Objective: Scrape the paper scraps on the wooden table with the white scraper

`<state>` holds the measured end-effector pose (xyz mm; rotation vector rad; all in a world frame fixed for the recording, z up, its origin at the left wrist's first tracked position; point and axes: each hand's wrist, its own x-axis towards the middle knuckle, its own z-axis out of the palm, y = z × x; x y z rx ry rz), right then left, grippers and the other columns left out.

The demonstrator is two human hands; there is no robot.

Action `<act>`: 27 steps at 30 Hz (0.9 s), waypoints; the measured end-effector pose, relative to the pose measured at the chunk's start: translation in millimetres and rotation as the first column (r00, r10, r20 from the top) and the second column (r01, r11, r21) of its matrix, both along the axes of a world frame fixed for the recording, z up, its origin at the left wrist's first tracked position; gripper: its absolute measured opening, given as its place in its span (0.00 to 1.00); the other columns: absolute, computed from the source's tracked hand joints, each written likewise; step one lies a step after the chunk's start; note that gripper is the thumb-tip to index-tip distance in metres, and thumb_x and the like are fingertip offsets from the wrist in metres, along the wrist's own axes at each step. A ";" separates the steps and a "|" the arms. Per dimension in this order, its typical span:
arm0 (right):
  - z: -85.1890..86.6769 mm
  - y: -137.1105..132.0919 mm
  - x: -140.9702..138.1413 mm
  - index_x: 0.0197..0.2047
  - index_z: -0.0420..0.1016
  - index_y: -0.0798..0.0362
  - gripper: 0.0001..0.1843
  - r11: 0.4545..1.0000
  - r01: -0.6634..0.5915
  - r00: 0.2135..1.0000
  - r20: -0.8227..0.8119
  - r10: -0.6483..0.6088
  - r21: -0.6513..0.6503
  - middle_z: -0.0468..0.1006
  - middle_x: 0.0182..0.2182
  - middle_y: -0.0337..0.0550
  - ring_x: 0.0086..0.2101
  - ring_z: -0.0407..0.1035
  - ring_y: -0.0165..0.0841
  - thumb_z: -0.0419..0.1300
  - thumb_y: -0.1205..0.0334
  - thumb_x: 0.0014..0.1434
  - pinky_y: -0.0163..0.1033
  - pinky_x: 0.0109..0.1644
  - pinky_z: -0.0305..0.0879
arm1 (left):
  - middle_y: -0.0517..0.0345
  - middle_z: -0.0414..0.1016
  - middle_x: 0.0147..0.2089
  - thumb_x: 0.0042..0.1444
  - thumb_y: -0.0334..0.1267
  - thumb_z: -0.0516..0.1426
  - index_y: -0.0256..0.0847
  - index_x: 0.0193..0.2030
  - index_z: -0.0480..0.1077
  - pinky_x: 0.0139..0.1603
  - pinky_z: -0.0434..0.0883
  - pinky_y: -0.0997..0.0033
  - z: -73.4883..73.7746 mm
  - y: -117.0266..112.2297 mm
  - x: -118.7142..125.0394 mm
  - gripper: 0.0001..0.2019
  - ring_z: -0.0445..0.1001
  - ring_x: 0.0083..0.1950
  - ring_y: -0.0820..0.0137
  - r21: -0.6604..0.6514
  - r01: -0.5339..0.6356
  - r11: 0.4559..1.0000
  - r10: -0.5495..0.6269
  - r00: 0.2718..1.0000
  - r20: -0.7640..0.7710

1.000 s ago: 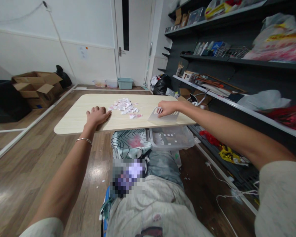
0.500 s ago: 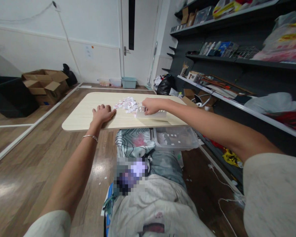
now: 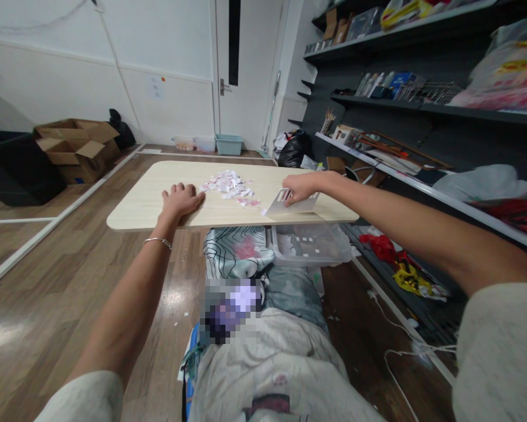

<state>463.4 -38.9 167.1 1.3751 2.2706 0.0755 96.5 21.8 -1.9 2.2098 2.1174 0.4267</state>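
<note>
Left hand [image 3: 182,199]: lies flat and palm down on the worktop [image 3: 135,208], fingers spread apart, holding nothing; a thin bracelet [image 3: 157,241] circles the wrist.
Paper scraps [image 3: 228,184]: a loose heap of small white and pink pieces just right of the left hand's fingertips, with a few strays trailing toward the right.
Right hand [image 3: 299,189]: closed around the top edge of the scraper [image 3: 293,206], knuckles up, near the right end of the worktop and clear of the heap.
Scraper: a flat, pale plastic blade with slots along its top, tilted, its lower edge down by the worktop's near rim.
Handling: the blade looks light and stiff, best gripped along the slotted top edge where the fingers already sit; the scraps look featherlight and likely to scatter or flutter at a quick push.
Bin [image 3: 311,243]: a clear plastic box below the worktop's near right edge, with a few small pieces inside.
Shelves [image 3: 421,108]: dark, crowded with bags and boxes along the right wall.
Hard to tell: whether the blade's lower edge touches the worktop; the fingers under the blade are hidden; a patch on the lap is blurred.
</note>
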 end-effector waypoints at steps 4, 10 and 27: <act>-3.9 -5.3 20.3 0.60 0.93 0.67 0.25 0.997 0.042 0.998 0.045 -0.045 0.063 0.94 0.49 0.62 0.46 0.88 0.47 0.79 0.54 0.71 0.41 0.49 0.71 | 0.22 0.78 0.77 0.78 0.58 0.46 0.40 0.70 0.82 0.80 0.65 0.23 -0.4 -0.2 -0.5 0.34 0.71 0.81 0.30 0.011 0.009 1.000 -0.009 1.000 0.000; -9.3 -7.8 34.3 0.63 0.92 0.66 0.33 0.992 0.055 0.998 0.037 -0.060 0.115 0.93 0.53 0.65 0.49 0.88 0.49 0.82 0.46 0.68 0.42 0.51 0.72 | 0.23 0.77 0.78 0.77 0.59 0.46 0.40 0.69 0.81 0.81 0.65 0.25 0.5 0.4 -1.1 0.33 0.71 0.81 0.32 -0.010 -0.001 1.000 0.001 1.000 -0.002; -3.1 0.6 75.5 0.51 0.94 0.59 0.21 0.990 0.138 0.985 -0.102 -0.139 -0.010 0.93 0.43 0.54 0.47 0.86 0.49 0.80 0.48 0.67 0.44 0.52 0.74 | 0.22 0.77 0.77 0.77 0.58 0.45 0.40 0.69 0.81 0.81 0.65 0.27 6.1 -5.9 1.0 0.34 0.70 0.81 0.32 -0.025 0.001 1.000 -0.001 1.000 0.000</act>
